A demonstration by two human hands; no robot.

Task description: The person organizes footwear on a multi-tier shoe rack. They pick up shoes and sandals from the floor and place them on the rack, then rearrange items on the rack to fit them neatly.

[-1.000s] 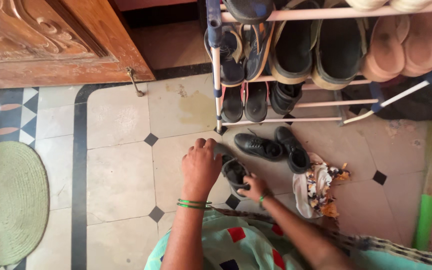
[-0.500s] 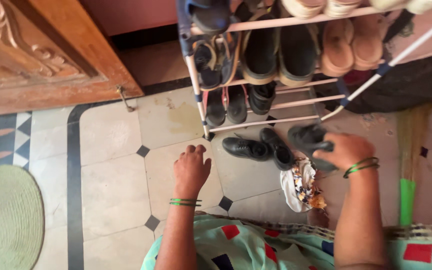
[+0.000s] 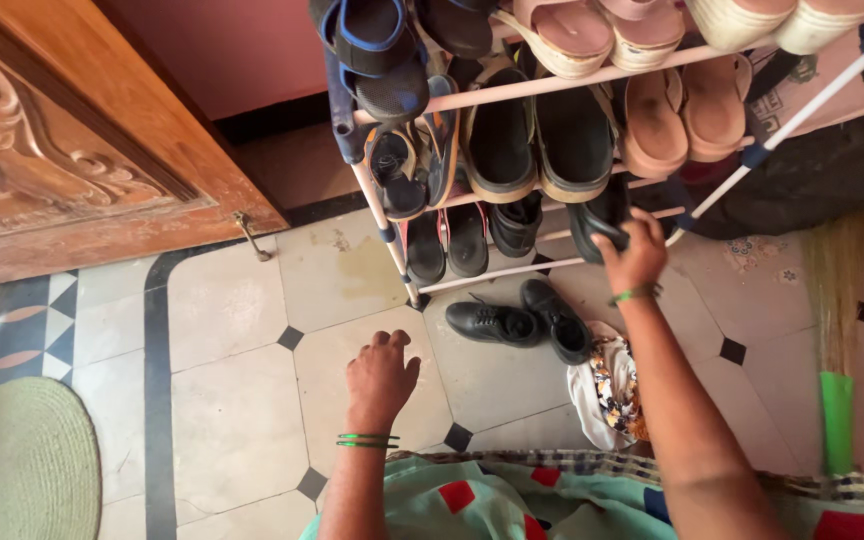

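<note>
Right hand: the right hand (image 3: 635,255) is stretched forward on a nearly straight arm, up to the lower tiers of the shoe rack (image 3: 512,272); its fingers are closed around a black shoe (image 3: 597,220), held at the rack's second-lowest rail, right of centre.
Right wrist: a green bangle sits just below the hand, and the forearm runs back down toward the patterned garment (image 3: 512,495) at the bottom edge.
Left hand: the left hand (image 3: 380,375) is lowered toward the floor in front of the rack's left leg, palm down, fingers loosely spread and holding nothing; whether it touches the tile cannot be told.
Left wrist: two green bangles ring it, with the arm hanging straight down from the body.
Shoe pair: a pair of black shoes (image 3: 522,320) lies on the floor just in front of the rack's lowest rail, between the two hands.
Cloth: a white printed cloth (image 3: 607,390) lies crumpled on the floor, just right of the pair and in front of the rack.
Rack contents: sandals and slippers fill the upper tiers.
Door: a carved wooden door (image 3: 82,160) stands open, left of the rack.
Mat: a green woven mat (image 3: 22,460) lies well left of the rack.
Broom: a broom with a green handle (image 3: 836,400) lies right of the rack.
</note>
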